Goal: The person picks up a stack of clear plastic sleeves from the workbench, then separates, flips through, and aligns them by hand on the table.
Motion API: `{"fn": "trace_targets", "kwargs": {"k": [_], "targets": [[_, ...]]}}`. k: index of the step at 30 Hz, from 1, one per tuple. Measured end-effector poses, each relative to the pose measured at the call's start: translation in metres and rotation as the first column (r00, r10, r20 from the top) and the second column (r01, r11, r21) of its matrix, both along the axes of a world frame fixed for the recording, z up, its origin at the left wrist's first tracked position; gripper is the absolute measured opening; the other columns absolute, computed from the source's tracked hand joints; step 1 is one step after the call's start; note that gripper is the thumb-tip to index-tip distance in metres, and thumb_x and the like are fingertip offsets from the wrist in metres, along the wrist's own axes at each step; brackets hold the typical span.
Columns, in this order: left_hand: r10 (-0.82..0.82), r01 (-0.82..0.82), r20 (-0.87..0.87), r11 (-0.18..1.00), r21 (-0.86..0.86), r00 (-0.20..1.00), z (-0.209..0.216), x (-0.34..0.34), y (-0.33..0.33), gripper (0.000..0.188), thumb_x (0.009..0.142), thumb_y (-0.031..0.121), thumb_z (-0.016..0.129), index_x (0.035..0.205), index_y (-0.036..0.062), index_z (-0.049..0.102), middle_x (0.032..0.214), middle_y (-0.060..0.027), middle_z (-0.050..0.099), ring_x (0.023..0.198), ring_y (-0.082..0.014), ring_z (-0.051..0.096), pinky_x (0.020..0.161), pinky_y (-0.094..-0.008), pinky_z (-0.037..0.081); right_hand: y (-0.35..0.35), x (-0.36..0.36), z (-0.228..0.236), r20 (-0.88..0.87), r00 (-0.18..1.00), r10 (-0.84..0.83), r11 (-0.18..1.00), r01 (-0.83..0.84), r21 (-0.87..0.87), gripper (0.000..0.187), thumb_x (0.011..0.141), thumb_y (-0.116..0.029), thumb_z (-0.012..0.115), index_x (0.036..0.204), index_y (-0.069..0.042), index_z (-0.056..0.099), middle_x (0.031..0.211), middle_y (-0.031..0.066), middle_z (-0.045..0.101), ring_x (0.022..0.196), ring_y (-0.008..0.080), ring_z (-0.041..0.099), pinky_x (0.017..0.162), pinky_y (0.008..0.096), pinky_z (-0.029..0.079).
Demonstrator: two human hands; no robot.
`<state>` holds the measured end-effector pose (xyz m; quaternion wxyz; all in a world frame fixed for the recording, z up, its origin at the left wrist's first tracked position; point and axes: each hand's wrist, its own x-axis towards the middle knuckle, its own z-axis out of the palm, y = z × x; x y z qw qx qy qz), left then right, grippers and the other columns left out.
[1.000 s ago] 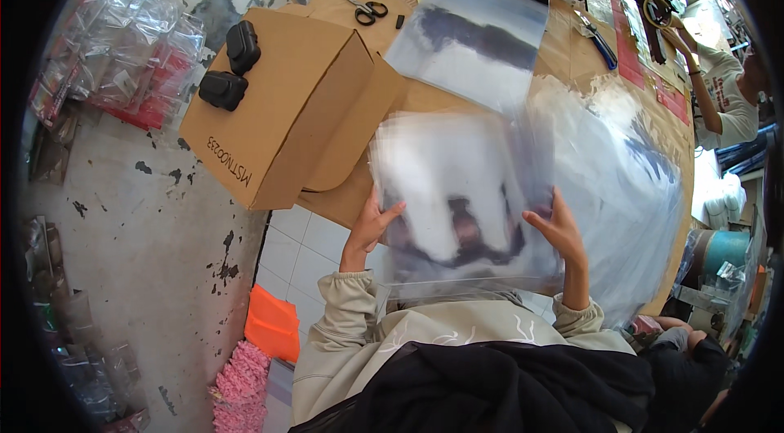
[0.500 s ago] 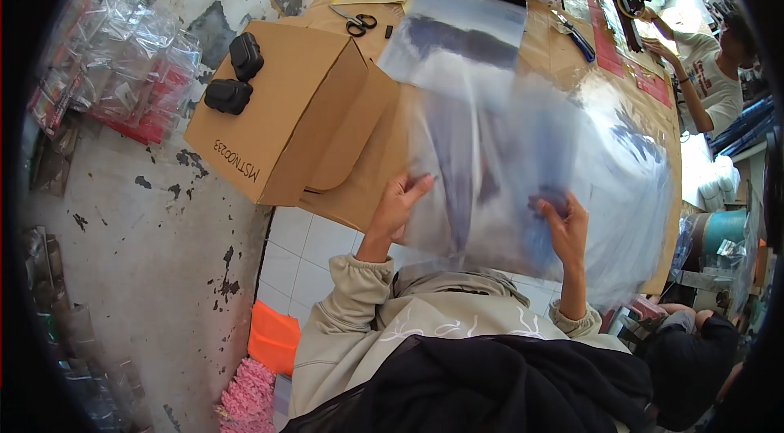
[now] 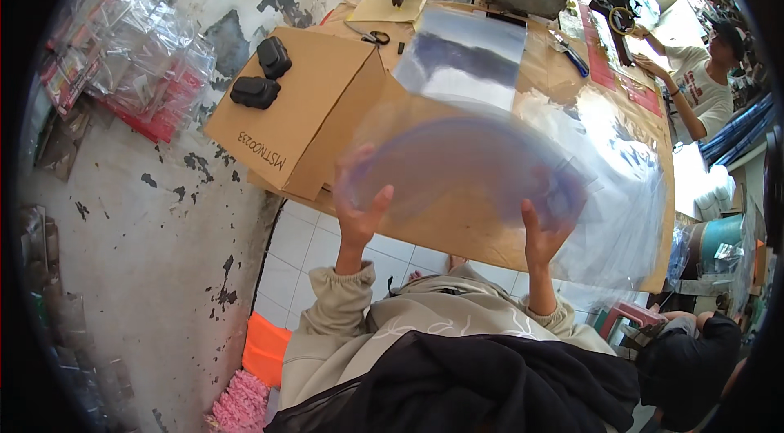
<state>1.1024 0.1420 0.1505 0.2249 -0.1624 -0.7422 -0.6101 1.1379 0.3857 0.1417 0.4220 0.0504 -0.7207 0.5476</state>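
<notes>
A clear, bluish stack of plastic sheets [image 3: 457, 151] hangs bowed between my two hands above the near part of the table. My left hand [image 3: 357, 206] grips its left end, thumb on the near side and fingers behind, partly seen through the plastic. At the right end, my right hand [image 3: 545, 229] holds it the same way. Motion blurs the sheets, so I cannot tell how many there are. Beside my right hand a loose heap of clear plastic sheets [image 3: 625, 188] covers the table's right part. Another flat stack of clear sheets [image 3: 461, 57] lies farther back.
A cardboard box [image 3: 314, 94] stands at the left with black cases [image 3: 274, 57] on top. Scissors [image 3: 376, 37] and a blue-handled cutter [image 3: 572, 55] lie toward the back of the brown-covered table [image 3: 465, 233]. At far right another person [image 3: 701, 90] works by a machine [image 3: 622, 20].
The sheets were more upright and close to me; now they bow in an arch, farther over the table. My hands have spread apart, the left one moving left.
</notes>
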Motion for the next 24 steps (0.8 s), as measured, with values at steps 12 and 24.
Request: {"fn": "trace_targets", "kwargs": {"k": [12,24], "targets": [[-0.072,0.061,0.022,0.943,0.326,0.997,0.041,-0.010,0.019,0.028,0.074,-0.001,0.061,0.099,0.0016,0.048,0.094,-0.0075,0.054,0.095,-0.0195,0.056,0.081,-0.0272,0.043,0.024,-0.013,0.049,-0.004,1.000,0.027,1.000,-0.027,-0.001,0.074,0.066,-0.003,0.072,0.124,0.000,0.026,0.099,0.0124,0.053,0.091,0.0178,0.052,0.080,0.0262,0.039],[-0.115,0.089,0.094,0.965,0.247,0.989,0.025,-0.021,0.009,0.033,0.073,0.001,0.063,0.103,0.0029,0.049,0.095,-0.0035,0.051,0.081,-0.0122,0.053,0.075,-0.0243,0.041,-0.024,-0.029,0.122,0.145,0.963,-0.228,0.522,-0.005,0.853,0.083,0.068,-0.041,0.068,0.128,0.001,0.028,0.127,0.0153,0.039,0.117,0.0299,0.037,0.099,0.0424,0.024]]}}
